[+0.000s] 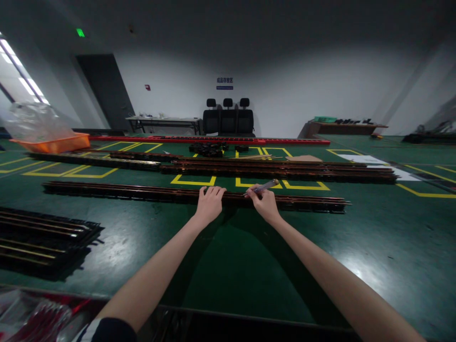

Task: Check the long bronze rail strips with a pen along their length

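A long black rail with copper-coloured strips (142, 191) lies across the green table in front of me. My left hand (210, 202) rests on its middle, the bent fingers wrapped over the far edge. Just to the right, my right hand (263, 202) is closed around a pen-like tool (267, 185), held at a slant with its lower tip at the rail. What exactly the tip touches is too small to tell. Behind this rail lies a row of similar rails (285, 170).
More dark rails (39, 237) lie stacked at the left. An orange basket (57, 142) with clear plastic bags stands at the back left. Black parts (206, 149) are heaped beyond the rails, before a long red bar (285, 141). White papers (377, 166) lie at the right.
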The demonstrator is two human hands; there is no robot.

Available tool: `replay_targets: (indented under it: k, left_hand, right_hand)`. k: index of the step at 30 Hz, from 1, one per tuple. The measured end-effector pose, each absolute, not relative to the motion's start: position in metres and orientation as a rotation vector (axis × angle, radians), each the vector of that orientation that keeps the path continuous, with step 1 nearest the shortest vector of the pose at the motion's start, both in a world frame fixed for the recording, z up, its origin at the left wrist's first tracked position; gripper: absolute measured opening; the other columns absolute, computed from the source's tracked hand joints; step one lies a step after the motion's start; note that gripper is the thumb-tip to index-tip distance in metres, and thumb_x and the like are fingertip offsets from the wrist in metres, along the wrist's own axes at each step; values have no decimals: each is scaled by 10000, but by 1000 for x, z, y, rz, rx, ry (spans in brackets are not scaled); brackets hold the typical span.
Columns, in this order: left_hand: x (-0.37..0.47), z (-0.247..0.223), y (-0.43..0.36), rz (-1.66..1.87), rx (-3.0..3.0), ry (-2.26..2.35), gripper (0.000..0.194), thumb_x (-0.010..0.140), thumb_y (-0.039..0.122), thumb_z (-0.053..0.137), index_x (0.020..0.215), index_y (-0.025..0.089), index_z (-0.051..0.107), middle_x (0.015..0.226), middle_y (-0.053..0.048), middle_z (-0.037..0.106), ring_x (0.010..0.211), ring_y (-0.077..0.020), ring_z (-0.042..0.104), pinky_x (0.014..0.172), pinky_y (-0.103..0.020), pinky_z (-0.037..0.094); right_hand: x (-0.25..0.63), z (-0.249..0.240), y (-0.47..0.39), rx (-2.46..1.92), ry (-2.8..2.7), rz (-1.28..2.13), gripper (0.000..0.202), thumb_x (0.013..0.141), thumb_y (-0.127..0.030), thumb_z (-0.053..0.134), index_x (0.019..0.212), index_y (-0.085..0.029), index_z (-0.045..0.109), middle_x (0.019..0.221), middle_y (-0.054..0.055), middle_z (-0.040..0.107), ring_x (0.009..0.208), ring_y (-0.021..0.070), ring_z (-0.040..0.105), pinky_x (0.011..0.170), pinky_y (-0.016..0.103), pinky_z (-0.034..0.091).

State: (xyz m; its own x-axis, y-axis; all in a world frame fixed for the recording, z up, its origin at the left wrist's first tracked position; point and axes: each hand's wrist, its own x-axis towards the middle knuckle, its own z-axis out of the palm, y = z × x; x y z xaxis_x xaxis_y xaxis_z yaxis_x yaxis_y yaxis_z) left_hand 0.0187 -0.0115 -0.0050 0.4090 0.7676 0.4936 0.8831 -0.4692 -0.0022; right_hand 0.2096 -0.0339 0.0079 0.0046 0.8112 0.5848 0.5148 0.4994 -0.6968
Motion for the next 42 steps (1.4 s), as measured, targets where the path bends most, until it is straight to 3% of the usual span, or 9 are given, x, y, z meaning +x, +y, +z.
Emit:
replay_targets:
  k: [20, 30, 35, 42]
  left_hand:
    - [18, -5, -10, -651, -2437, -1476, 442, 807, 62, 352, 1164, 193, 578, 1199, -93, 616, 1148, -244, 525, 1033, -513, 298]
    - [12, -7, -5, -684, -2515, -1449, 449, 842, 71, 302, 1193, 165, 565, 1207, -69, 626, 1162, -189, 529, 1077, -432, 288]
    - [10, -6, -5, -684, -2539, -1471, 401, 850, 156, 346, 1187, 170, 563, 1194, -76, 629, 1137, -202, 538, 1047, -440, 317]
    - [12, -6, -4, -668, -2514, -1455, 396, 851, 396, 404, 1135, 175, 569, 1111, -101, 640, 1043, -249, 554, 972, -453, 347]
  right_hand:
    - [210, 10, -36, -1146, -1636, 349, 220, 852, -317, 495, 726, -176, 607, 729, 73, 706, 698, 217, 660, 669, 337, 505]
    - [211, 8, -34, -1144, -1625, 351, 248, 855, -350, 488, 712, -176, 590, 710, 76, 695, 687, 218, 653, 652, 332, 497]
    - [212, 7, -33, -1144, -1620, 370, 282, 862, -396, 484, 725, -175, 592, 719, 75, 693, 690, 213, 651, 649, 334, 502]
    - [212, 6, -34, -1168, -1628, 337, 309, 862, -414, 469, 712, -177, 598, 703, 75, 682, 651, 208, 632, 610, 329, 492]
